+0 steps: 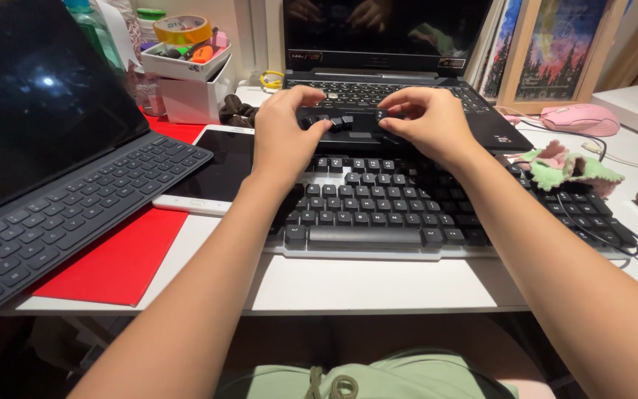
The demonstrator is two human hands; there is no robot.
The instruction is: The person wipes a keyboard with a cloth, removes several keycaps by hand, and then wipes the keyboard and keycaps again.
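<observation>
Black plastic mechanical keyboard (407, 203), flat on the white desk (378, 284) nearest the viewer, has several caps missing from its upper rows; beyond it, loose black keycaps (337, 122) lie on the palm rest of the open black laptop (407, 96). Left hand (282, 137) and right hand (426, 122) hover there, fingertips curled onto the caps; whether either pinches one cannot be told. Caps appear light, rigid, smooth and easily scattered, best pinched by opposite side walls.
</observation>
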